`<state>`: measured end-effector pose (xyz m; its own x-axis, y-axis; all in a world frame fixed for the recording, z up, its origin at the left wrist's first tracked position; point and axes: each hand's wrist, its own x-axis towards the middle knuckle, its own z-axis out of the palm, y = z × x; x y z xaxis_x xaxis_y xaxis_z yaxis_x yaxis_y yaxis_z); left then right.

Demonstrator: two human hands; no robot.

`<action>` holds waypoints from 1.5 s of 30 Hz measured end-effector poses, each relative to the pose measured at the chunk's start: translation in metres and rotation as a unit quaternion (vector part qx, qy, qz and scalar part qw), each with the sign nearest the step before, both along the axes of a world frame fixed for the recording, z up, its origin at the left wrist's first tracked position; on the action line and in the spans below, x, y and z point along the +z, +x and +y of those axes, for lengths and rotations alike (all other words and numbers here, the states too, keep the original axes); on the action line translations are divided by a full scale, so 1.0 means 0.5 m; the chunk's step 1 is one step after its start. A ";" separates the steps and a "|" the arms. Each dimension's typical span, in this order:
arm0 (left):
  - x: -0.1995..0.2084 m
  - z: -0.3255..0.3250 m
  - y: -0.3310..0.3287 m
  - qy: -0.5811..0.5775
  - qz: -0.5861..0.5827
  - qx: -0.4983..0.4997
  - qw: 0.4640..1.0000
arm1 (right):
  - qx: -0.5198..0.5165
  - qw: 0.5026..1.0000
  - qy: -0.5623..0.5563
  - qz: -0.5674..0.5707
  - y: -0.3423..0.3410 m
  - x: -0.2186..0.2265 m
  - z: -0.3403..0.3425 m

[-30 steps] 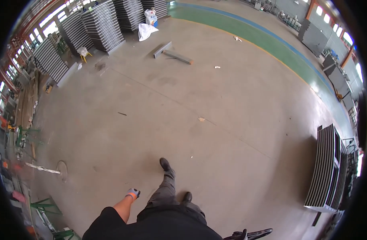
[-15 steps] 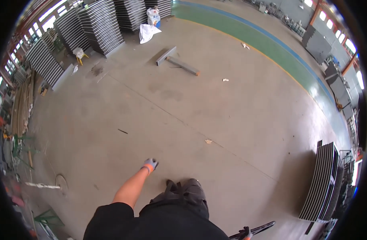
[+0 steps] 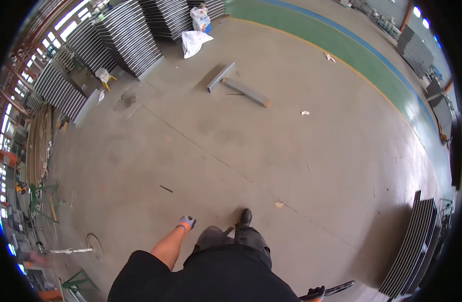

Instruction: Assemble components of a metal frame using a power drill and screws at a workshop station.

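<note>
- Against the frame half a second earlier, the grey-gloved left hand [image 3: 186, 222] hangs in much the same place at the person's side, while a black shoe [image 3: 245, 217] now steps forward just beside it; the two long grey metal bars [image 3: 237, 84] lying crossed on the concrete floor [image 3: 301, 166] sit lower in the view than before.
- The gloved right hand [image 3: 316, 293] remains at the lower edge, where it grips a dark slender rod-like tool [image 3: 336, 289] that points out to the person's right.
- A leaning stack of dark ribbed metal panels [image 3: 409, 246] stands near the right hand, at the right rim. More stacks of ribbed panels [image 3: 127, 40] line the far left, with a white sack [image 3: 194, 41] on the floor beside them. A green painted lane [image 3: 341, 48] runs across the far side.
- The open stretch of floor ahead holds only small scraps.
- The left forearm is bare and hangs down, slightly forward. Whether its fingers are spread or curled cannot be told at this size. The right fingers wrap around the tool.
</note>
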<state>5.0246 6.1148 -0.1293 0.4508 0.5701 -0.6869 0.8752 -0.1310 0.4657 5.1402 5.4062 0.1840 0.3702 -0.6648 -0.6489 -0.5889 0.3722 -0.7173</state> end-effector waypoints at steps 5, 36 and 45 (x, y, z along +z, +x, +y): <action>0.063 0.103 0.003 -0.050 0.072 0.105 0.991 | -0.009 1.000 0.006 0.027 0.195 0.018 0.163; 0.147 1.291 0.967 0.004 0.025 -0.006 1.000 | 0.157 0.986 -0.036 0.044 1.027 -0.255 1.233; 0.064 1.558 0.950 0.091 0.094 -0.113 0.985 | 0.192 0.981 0.016 0.003 1.343 -0.281 1.438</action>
